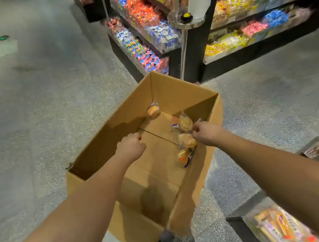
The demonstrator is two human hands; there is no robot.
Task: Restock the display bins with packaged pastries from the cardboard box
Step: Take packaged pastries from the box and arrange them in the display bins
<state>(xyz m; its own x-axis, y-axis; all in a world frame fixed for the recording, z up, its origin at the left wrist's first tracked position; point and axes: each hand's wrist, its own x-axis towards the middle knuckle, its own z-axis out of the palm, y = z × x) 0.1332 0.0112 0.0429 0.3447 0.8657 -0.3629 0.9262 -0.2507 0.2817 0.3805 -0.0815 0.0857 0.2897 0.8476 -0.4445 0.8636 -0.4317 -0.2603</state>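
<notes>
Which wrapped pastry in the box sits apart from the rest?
The clear-wrapped golden pastry at the brown cardboard box's far corner. The other three cluster along the right wall by the right hand.

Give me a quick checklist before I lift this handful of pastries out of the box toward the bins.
1. Right hand grip: pinching the clear wrappers of a cluster of golden packaged pastries: ok.
2. Whole cluster secured: lower packs hang below the hand; whether all are held, cannot tell.
3. Left hand: fist curled over the box, apparently holding nothing: ok.
4. Open brown cardboard box: flaps clear, lift path open: ok.
5. Leftover stock: one pastry pack remains at the far corner: not ok.
6. Target black display shelf bins: ahead, blurred; free space, cannot tell.
</notes>
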